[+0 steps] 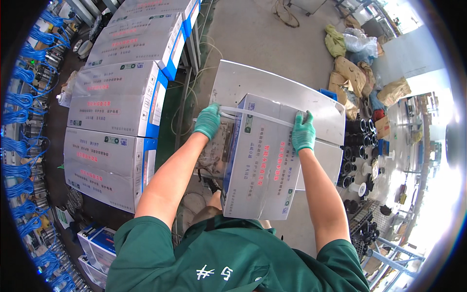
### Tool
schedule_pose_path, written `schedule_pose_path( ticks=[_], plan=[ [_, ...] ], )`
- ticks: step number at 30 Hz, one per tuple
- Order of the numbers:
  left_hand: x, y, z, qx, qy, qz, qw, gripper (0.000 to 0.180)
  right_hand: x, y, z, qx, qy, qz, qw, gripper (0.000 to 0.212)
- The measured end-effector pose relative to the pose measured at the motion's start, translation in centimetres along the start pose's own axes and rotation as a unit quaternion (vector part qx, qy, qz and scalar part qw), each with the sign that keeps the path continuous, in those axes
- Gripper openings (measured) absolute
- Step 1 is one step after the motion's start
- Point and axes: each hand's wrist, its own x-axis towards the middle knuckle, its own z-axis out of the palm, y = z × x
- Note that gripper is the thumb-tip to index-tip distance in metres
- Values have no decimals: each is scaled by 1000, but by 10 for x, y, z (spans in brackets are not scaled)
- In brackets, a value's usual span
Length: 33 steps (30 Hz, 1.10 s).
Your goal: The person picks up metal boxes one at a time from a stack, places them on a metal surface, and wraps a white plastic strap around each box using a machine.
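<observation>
In the middle of the frame a grey and blue cardboard box lies on a metal table. A white plastic strap crosses the box's far end. The left hand, in a green glove, has its fingers curled around the strap at the box's upper left corner. The right hand, also gloved, lies with fingers close together on the box top at the strap's right end; whether it grips the strap I cannot tell. At the upper left of the frame, 5 similar boxes lie in a row. Black spools sit at the right, beside the table.
</observation>
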Motion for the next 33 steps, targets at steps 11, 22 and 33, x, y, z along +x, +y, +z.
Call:
schedule_pose_path(
  ticks=[11, 22, 33],
  plan=[
    [-68, 35, 11, -88, -115, 61, 988, 37, 6, -1, 2, -4, -14, 5, 1000, 71],
    [-288, 24, -7, -164, -149, -139, 965, 55, 11, 11, 1, 24, -31, -14, 999, 71],
    [-337, -8, 50, -432, -234, -206, 846, 51, -66, 164, 31, 429, -236, -3, 872, 58]
  ],
)
